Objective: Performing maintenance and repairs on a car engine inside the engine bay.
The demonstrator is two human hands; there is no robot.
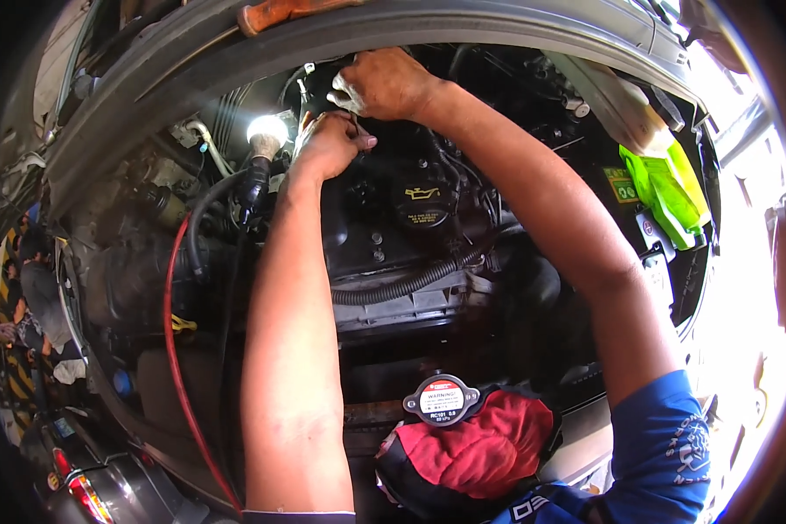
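Right hand point(389, 85) curled at twelve o'clock, left hand point(330, 144) bent-fingered at eleven; whatever is gripped by either cannot be told. Black engine cover point(367, 210) seen just below both, from centre toward twelve. Oil filler cap point(424, 210) at one, marked with yellow oil-can symbol and small yellow print. Radiator cap point(441, 400) between five and six, red-and-white label printed in several lines, touched by red cloth point(485, 450). Blue sleeve point(664, 445) at four, white lettering curved around emblem. Lit bulb point(266, 135) at half past ten.
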